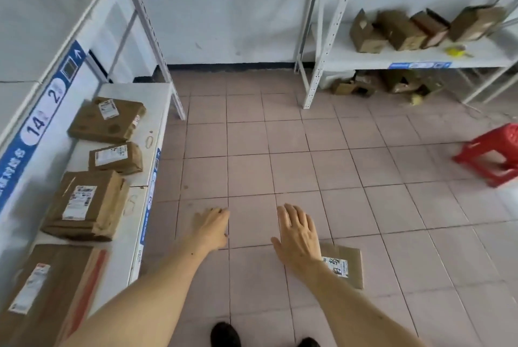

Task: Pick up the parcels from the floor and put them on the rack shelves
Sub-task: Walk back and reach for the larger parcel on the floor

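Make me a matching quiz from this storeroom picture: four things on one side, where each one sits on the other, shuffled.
Things:
1. flat parcel
2. red stool
3. yellow tape roll
4. rubber band

Places:
A. on the far rack's shelf, beside leaning boxes
B. on the floor tiles, partly hidden under the right hand
C. on the left rack's shelf, near its front edge
D. standing on the floor at the right edge

Pairs: 1-B, 2-D, 3-A, 4-C

Floor parcel (347,265) partly hidden behind right forearm, label unreadable, far shelf boxes (398,29) blurred
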Available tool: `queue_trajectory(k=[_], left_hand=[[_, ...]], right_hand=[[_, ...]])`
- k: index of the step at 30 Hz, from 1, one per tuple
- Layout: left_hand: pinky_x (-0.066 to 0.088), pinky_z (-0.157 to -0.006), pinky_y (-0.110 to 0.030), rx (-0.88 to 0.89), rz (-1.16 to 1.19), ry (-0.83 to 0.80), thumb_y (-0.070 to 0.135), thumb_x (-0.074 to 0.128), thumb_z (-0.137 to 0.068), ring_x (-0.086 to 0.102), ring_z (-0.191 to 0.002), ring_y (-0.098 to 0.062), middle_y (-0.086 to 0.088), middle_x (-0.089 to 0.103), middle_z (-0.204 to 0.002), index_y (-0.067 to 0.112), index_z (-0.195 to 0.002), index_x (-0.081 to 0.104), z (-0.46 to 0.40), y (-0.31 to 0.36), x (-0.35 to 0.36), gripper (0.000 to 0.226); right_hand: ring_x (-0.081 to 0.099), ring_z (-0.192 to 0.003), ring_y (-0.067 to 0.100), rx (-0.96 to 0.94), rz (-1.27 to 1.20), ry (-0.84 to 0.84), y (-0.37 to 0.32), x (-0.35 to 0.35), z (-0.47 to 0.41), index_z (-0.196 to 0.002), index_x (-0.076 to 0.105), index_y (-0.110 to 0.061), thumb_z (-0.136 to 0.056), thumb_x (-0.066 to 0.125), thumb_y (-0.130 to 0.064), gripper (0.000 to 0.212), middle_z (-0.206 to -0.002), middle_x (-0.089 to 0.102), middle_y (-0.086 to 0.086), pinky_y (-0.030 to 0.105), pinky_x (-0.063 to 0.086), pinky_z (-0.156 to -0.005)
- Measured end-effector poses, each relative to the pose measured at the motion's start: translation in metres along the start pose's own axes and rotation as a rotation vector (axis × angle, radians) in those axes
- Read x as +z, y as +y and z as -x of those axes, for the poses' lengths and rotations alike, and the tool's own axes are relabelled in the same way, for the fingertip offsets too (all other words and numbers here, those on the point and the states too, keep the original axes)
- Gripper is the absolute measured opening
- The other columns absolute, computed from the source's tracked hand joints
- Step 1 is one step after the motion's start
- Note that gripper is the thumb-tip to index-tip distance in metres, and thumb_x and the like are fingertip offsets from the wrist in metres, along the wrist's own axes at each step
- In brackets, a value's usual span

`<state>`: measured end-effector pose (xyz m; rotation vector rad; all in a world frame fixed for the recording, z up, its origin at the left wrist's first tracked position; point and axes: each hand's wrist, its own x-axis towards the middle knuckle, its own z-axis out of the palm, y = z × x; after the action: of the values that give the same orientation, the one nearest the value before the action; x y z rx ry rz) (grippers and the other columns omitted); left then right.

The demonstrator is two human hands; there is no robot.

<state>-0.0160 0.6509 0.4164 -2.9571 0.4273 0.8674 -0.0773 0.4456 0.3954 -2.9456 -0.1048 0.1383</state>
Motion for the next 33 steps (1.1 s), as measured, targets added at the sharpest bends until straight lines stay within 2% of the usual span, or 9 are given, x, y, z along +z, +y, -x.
queue_trajectory(k=[4,8,11,13,15,18,21,25,33], left_hand=[[0.043,-0.093,-0.04,0.012,-0.004,-0.047,0.022,0.061,-0.091,0.053,-0.12,-0.027,-0.005,0.057,-0.125,0.013,-0.123,0.048,-0.009,0.071,0.025,0.036],[0.043,-0.089,-0.039,0.01,0.017,-0.049,0.02,0.061,-0.089,0.054,-0.116,-0.026,-0.004,0.059,-0.118,0.013,-0.116,0.049,-0.012,0.138,0.048,0.03],[0.043,-0.092,-0.04,-0.025,0.031,-0.044,0.027,0.059,-0.092,0.053,-0.12,-0.026,-0.004,0.059,-0.123,0.013,-0.123,0.049,-0.015,0.18,0.061,0.036],[0.043,-0.093,-0.041,-0.06,0.035,-0.052,0.03,0.059,-0.093,0.053,-0.12,-0.026,-0.005,0.058,-0.124,0.013,-0.125,0.048,-0.02,0.201,0.068,0.037],[0.043,-0.094,-0.042,-0.094,0.049,-0.068,0.032,0.059,-0.093,0.052,-0.121,-0.026,-0.005,0.058,-0.126,0.013,-0.127,0.048,-0.024,0.215,0.075,0.041],[0.044,-0.095,-0.044,-0.149,0.104,-0.086,0.036,0.061,-0.092,0.052,-0.121,-0.027,-0.006,0.057,-0.127,0.012,-0.128,0.047,-0.041,0.233,0.089,0.045],[0.045,-0.096,-0.044,-0.174,0.168,-0.112,0.042,0.062,-0.089,0.051,-0.122,-0.028,-0.007,0.057,-0.13,0.012,-0.13,0.046,-0.063,0.251,0.099,0.054],[0.043,-0.099,-0.044,-0.231,0.25,-0.162,0.049,0.061,-0.085,0.048,-0.127,-0.026,-0.004,0.052,-0.138,0.015,-0.138,0.043,-0.088,0.277,0.11,0.066],[0.038,-0.107,-0.045,-0.436,0.367,-0.129,0.05,0.059,-0.088,0.042,-0.133,-0.024,-0.002,0.047,-0.146,0.016,-0.143,0.04,-0.138,0.326,0.119,0.068]], right_hand=[[0.058,-0.113,0.031,0.046,0.031,-0.056,0.073,0.009,0.043,-0.123,0.054,-0.009,-0.057,0.083,-0.033,0.076,-0.123,0.06,0.01,0.043,0.052,-0.091],[0.058,-0.111,0.031,0.042,0.072,-0.102,0.147,0.013,0.068,-0.121,0.055,-0.009,-0.059,0.081,-0.032,0.071,-0.12,0.061,0.009,0.043,0.052,-0.089],[0.056,-0.11,0.031,0.012,0.098,-0.154,0.194,0.016,0.077,-0.12,0.054,-0.01,-0.059,0.08,-0.031,0.07,-0.12,0.059,0.008,0.042,0.05,-0.089],[0.053,-0.116,0.031,-0.008,0.122,-0.215,0.224,0.02,0.077,-0.123,0.053,-0.01,-0.061,0.078,-0.029,0.07,-0.124,0.057,0.009,0.042,0.047,-0.093],[0.043,-0.128,0.029,-0.044,0.166,-0.288,0.249,0.024,0.074,-0.132,0.044,-0.012,-0.07,0.073,-0.03,0.071,-0.136,0.048,0.008,0.041,0.038,-0.103],[0.028,-0.137,0.028,-0.108,0.189,-0.383,0.283,0.034,0.055,-0.142,0.03,-0.016,-0.081,0.063,-0.037,0.072,-0.148,0.033,0.006,0.04,0.026,-0.111],[0.025,-0.138,0.027,-0.131,0.191,-0.408,0.308,0.041,0.029,-0.143,0.028,-0.016,-0.085,0.056,-0.037,0.068,-0.149,0.03,0.005,0.04,0.025,-0.111],[0.016,-0.143,0.028,-0.187,0.217,-0.507,0.342,0.044,-0.007,-0.148,0.019,-0.017,-0.087,0.055,-0.05,0.079,-0.156,0.021,0.006,0.043,0.018,-0.116],[0.003,-0.149,0.028,-0.441,0.331,-0.617,0.398,0.057,-0.092,-0.153,0.005,-0.017,-0.089,0.054,-0.054,0.089,-0.162,0.006,0.007,0.047,0.007,-0.119]])
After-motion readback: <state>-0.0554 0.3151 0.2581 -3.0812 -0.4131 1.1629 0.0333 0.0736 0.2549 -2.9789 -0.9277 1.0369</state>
